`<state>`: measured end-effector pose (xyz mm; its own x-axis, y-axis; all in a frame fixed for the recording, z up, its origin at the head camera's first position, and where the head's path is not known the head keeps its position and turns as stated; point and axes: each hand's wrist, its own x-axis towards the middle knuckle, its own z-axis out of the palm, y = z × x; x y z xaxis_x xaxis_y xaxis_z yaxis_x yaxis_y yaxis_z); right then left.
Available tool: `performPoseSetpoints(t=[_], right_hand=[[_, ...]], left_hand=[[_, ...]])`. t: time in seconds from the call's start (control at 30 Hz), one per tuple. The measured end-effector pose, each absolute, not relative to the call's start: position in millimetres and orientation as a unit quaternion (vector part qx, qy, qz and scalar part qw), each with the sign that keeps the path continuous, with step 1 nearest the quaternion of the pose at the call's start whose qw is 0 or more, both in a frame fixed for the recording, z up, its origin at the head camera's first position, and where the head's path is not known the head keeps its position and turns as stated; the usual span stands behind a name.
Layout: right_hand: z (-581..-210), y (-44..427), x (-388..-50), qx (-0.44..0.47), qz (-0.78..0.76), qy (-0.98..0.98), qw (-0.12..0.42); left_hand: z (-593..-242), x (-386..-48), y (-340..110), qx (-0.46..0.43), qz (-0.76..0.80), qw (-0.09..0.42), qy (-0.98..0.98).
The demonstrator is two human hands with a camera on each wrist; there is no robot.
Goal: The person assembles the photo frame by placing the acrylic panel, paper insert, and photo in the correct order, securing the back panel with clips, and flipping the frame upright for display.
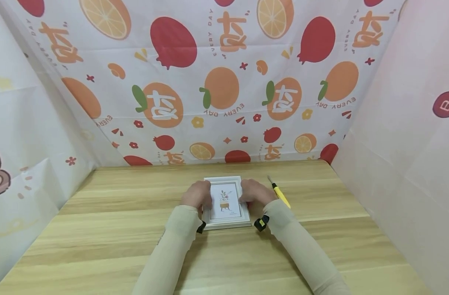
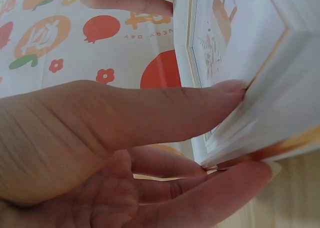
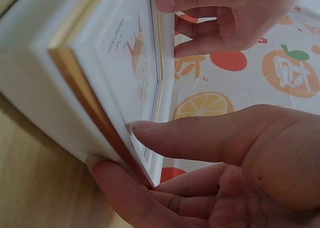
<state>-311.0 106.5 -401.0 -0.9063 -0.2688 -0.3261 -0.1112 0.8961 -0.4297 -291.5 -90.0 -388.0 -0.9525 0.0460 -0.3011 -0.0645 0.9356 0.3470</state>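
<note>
A white picture frame (image 1: 226, 224) with a thin gold line round its edge stands in the middle of the head view. Behind its front is a print (image 1: 224, 200) of a plant in a pot on legs. My left hand (image 1: 198, 195) grips the frame's left side, thumb on the front and fingers at the edge and back, as the left wrist view shows. On the opposite side my right hand (image 1: 257, 191) pinches the frame the same way, its thumb (image 3: 185, 137) on the front border. Most of the back is hidden.
A screwdriver (image 1: 281, 196) with a yellow handle lies just right of my right hand on the wood-grain table (image 1: 110, 229). Fruit-printed cloth (image 1: 217, 53) hangs behind the table, with pale cloth walls (image 1: 401, 164) along both sides.
</note>
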Motion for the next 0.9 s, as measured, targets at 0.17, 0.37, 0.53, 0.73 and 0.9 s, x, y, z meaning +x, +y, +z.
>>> performPoseSetpoints(t=[0.17,0.37,0.53,0.73,0.9], right_hand=[[-399.4,105.1,-312.3,-0.094,-0.204,0.954,0.197],[-400.4,105.1,-313.1,-0.096,-0.202,0.956,0.188],[-400.7,105.0,-314.9,-0.094,-0.202,0.957,0.187],[-401.3,104.1,-316.1,-0.091,-0.192,0.960,0.181],[-402.7,102.9,-317.1,-0.091,-0.185,0.962,0.178]], left_hand=[[-385.4,-290.9,-90.1,-0.008,0.175,0.159,0.972],[-385.2,-292.3,-89.8,-0.007,0.174,0.159,0.972],[-386.1,-293.7,-90.7,-0.007,0.176,0.157,0.972],[-387.7,-296.2,-91.1,-0.003,0.183,0.156,0.971],[-388.6,-297.7,-91.4,-0.003,0.182,0.153,0.971]])
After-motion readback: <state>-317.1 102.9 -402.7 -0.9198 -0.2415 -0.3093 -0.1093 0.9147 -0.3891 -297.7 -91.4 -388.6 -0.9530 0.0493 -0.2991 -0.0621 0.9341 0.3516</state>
